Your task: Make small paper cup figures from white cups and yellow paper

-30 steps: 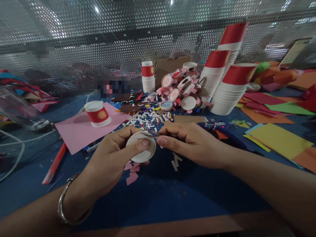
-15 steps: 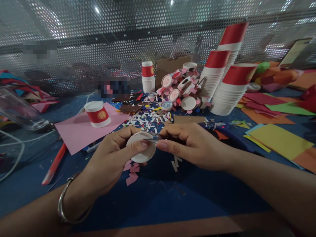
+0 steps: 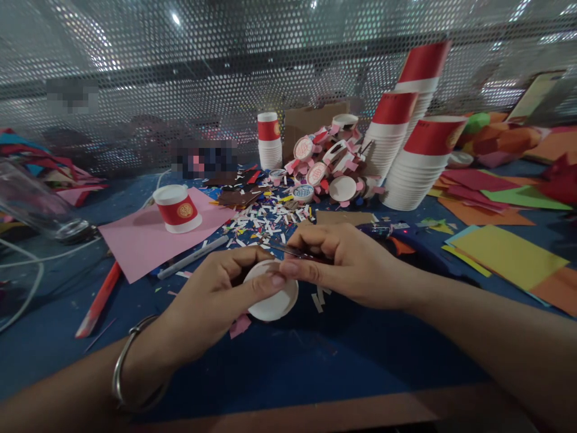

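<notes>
White disc: since the earlier frame it had come down and rightward, nearer the near edge of the desk, and the left hand came with it.
Metal blade: it had left the face of the disc and showed just beyond its far rim; I couldn't tell whether they touched.
Pen: more of it had come into my view beyond the left knuckles.
Left hand: it gripped the disc, thumb pressed flat on top, fingers mostly hidden beneath; a bracelet ringed the wrist.
Right hand: it grasped the blade, with the thumb tip at the disc's rim, just beside the left thumb.
Disc's place: I had it held above the desk, midway between the left and right edges.
Pink scrap: it lay on the desk, just left of the disc.
Pink sheet: it lay toward the left edge, a red and white cup standing on it, a red stick near its closest corner.
Cut bits: they were strewn beyond my hands.
Far edge: a heap of cup bottoms sat between a small cup stack and taller cup stacks.
</notes>
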Available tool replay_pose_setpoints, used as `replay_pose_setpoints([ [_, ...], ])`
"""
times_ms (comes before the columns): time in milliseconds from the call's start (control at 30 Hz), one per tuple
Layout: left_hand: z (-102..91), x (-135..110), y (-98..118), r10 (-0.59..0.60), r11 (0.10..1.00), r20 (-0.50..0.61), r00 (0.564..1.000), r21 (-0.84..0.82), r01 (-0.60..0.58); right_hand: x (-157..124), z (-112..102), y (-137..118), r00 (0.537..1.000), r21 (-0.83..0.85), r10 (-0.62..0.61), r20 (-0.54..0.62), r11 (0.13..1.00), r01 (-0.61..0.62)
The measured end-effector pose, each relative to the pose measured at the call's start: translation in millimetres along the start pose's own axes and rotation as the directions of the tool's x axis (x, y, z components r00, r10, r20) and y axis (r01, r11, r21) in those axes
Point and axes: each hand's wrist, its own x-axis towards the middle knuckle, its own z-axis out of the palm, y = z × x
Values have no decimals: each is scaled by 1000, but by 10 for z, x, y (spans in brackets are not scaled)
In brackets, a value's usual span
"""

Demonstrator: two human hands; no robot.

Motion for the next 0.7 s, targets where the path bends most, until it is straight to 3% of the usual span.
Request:
replay_pose_setpoints([
  [133, -7, -6, 10, 18, 1000, 65, 998, 21, -19, 17, 2, -4, 994, 114, 47, 97, 992, -58],
  [333, 17, -34, 109, 40, 998, 128, 991, 34, -44, 8, -9, -16, 972, 364, -8, 236, 928, -81],
  [467, 31, -45, 132, 100, 991, 129, 987, 80, -111, -2, -21, -32, 952, 431, 5, 307, 891, -144],
  [700, -2, -6, 65, 104, 994, 8, 994, -36, -104, 13, -42, 32, 996, 292, -35, 79, 956, 10],
])
